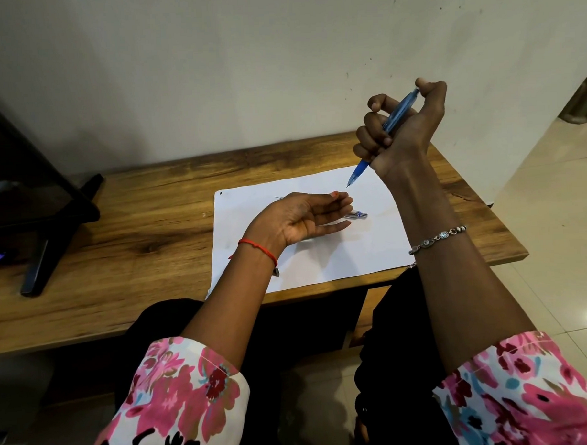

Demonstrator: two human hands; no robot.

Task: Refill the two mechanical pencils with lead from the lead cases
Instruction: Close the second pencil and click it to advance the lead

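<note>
My right hand (400, 130) is raised above the table and grips a blue mechanical pencil (390, 122), tip pointing down toward the paper, thumb on its top end. My left hand (305, 218) rests palm-up on the white paper (337, 260), fingers relaxed and straight, holding nothing. Just past its fingertips a small clear item with blue markings (359, 214) lies on the paper; whether it is a lead case or a pencil part I cannot tell. A thin dark lead (279, 198) lies on the paper beyond the left hand. A second pencil is not visible.
The paper lies on a wooden table (134, 229) against a pale wall. A black stand (49, 212) occupies the table's left end. Tiled floor lies to the right, past the table's edge.
</note>
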